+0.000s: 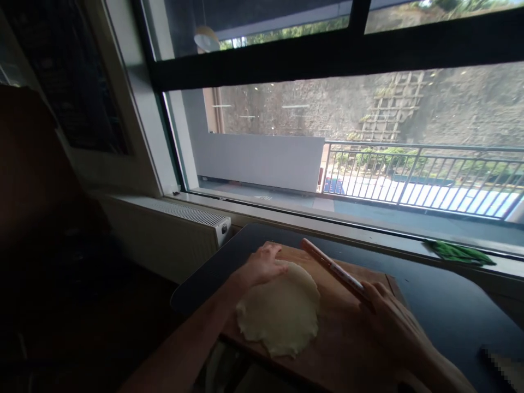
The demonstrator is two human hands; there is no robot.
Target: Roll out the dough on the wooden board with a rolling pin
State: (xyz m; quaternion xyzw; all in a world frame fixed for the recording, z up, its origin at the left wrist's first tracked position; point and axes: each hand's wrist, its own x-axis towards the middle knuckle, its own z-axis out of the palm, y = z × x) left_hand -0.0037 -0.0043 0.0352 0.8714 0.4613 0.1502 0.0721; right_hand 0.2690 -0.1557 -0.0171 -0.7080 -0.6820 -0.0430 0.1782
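- Dough sheet (282,311) lay flat on the left part of a wooden board (346,327), roughly round, its near rim ragged; board sat on the dark desk (450,295).
- Left hand (264,266) was the nearer of the two hands, at the dough's far-left rim, fingers slightly parted; could not tell whether it pinched the edge.
- Right hand (379,303) was closed around one end of a slim rolling pin (333,270), well apart from the dough.
- Pin's long axis slanted from that hand away and leftward, toward the window; dough lay left of it, nearer the body than its free end.
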